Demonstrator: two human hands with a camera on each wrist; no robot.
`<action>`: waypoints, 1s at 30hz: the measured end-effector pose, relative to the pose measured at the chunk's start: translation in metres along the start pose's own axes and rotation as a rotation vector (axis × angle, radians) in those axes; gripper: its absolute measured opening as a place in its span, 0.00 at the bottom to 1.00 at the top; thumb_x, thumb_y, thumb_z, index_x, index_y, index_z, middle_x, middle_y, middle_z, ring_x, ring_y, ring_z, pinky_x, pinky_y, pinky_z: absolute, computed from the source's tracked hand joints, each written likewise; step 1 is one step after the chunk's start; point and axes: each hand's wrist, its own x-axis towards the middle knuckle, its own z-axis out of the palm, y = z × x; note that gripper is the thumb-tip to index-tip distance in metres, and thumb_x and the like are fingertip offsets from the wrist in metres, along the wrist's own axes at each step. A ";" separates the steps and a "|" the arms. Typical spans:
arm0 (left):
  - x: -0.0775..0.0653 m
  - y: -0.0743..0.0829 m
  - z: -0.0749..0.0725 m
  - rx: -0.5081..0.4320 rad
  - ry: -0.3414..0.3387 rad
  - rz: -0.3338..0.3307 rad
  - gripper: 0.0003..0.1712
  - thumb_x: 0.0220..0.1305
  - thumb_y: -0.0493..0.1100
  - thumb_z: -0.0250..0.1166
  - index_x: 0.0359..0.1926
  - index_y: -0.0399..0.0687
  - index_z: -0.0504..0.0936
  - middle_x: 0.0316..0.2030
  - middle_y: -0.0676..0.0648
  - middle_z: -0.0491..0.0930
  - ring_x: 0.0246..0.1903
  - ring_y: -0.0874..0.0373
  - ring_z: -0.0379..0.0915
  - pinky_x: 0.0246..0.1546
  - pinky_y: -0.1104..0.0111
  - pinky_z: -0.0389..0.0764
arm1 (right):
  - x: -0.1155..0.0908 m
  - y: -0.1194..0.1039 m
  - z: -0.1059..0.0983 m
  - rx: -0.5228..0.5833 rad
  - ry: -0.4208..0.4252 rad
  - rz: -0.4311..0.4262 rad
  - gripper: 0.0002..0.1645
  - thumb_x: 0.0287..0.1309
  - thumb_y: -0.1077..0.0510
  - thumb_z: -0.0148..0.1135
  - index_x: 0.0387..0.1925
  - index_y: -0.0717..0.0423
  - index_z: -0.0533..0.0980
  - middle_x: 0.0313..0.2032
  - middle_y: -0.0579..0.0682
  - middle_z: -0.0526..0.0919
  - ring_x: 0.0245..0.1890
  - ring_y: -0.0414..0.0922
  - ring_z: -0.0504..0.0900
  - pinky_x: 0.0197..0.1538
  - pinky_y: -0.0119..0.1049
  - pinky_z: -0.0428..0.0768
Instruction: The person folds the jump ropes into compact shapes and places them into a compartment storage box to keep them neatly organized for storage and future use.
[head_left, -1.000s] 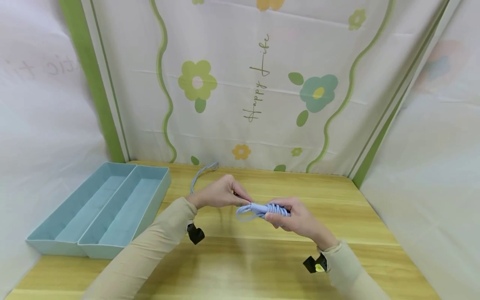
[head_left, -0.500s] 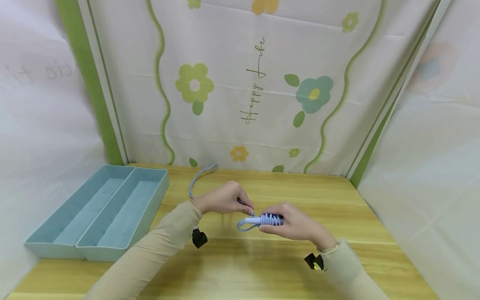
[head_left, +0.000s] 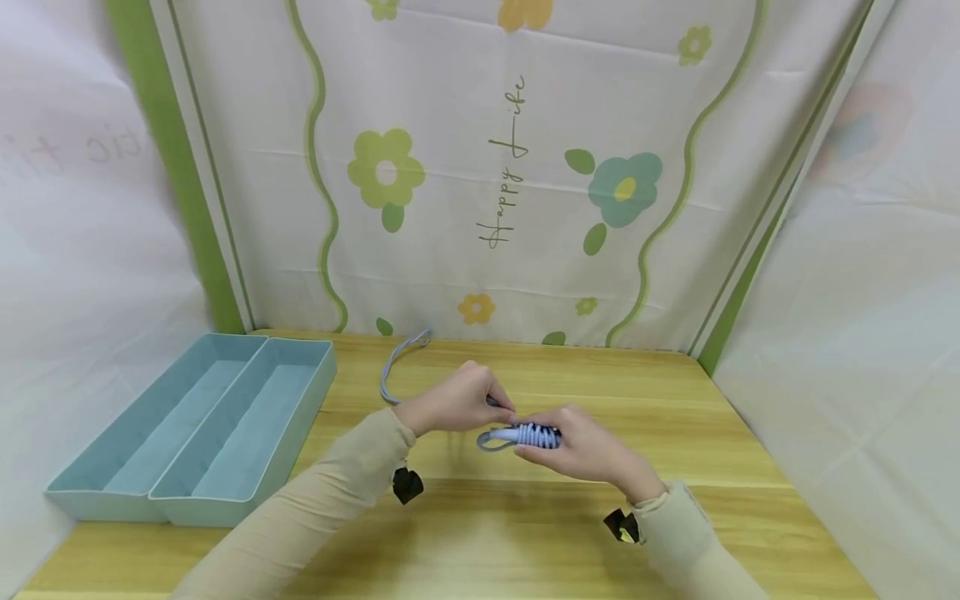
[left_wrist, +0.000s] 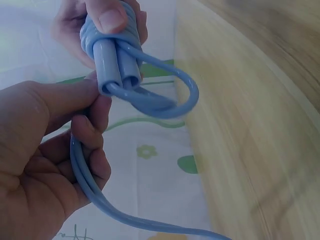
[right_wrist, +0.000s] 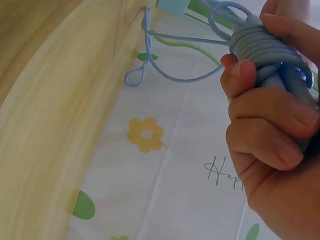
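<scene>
Light-blue rope (head_left: 538, 436) w/ two tube handles (left_wrist: 106, 62) was R of the trays (head_left: 294, 433), held up above the table (head_left: 480, 533). Its cord was wound round both handles in tight, side-by-side turns; handles lay parallel, smooth & slightly glossy. Handle ends were hollow, w/ cord coming out & bending into a loop (left_wrist: 187, 92). A doubled loose length (head_left: 387, 371) ran past the L hand to a spot R of the trays' far end, nr the table's back edge.

R hand (head_left: 588, 446), farther R of the trays, was closed round the wound part, fingers curled. L hand (head_left: 461, 400), btwn trays & wound part, had thumb & fingertips pinched tog. on the doubled cord, other fingers bent in, right by the handle ends; couldn't tell if it touched them.

Writing: "Happy Life" (head_left: 512, 150) in thin green script, turned sideways on the curtain (head_left: 450, 108), beyond & R of the trays. Faint reversed letters, approx "tic ti", showed on the side cloth (head_left: 75, 217), above & L of the trays; rest too pale to read.
</scene>
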 end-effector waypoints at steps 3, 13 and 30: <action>0.001 0.002 0.000 0.011 0.015 -0.017 0.05 0.63 0.40 0.70 0.37 0.44 0.91 0.30 0.55 0.86 0.27 0.72 0.79 0.29 0.77 0.79 | 0.001 0.000 0.003 -0.022 0.039 0.016 0.20 0.66 0.45 0.64 0.53 0.50 0.81 0.33 0.37 0.84 0.22 0.34 0.78 0.23 0.31 0.78; 0.001 0.009 -0.003 0.137 0.068 0.029 0.07 0.67 0.40 0.67 0.42 0.45 0.90 0.33 0.53 0.87 0.21 0.71 0.76 0.54 0.58 0.74 | 0.001 0.000 0.009 0.020 0.175 0.134 0.29 0.64 0.42 0.64 0.61 0.52 0.78 0.37 0.44 0.85 0.22 0.37 0.79 0.23 0.34 0.79; -0.001 0.014 0.014 0.439 0.375 0.258 0.10 0.61 0.32 0.70 0.44 0.41 0.89 0.31 0.49 0.85 0.32 0.59 0.79 0.39 0.70 0.78 | 0.007 0.002 0.016 -0.039 0.465 0.214 0.22 0.64 0.46 0.66 0.56 0.52 0.81 0.30 0.47 0.83 0.18 0.36 0.77 0.19 0.33 0.78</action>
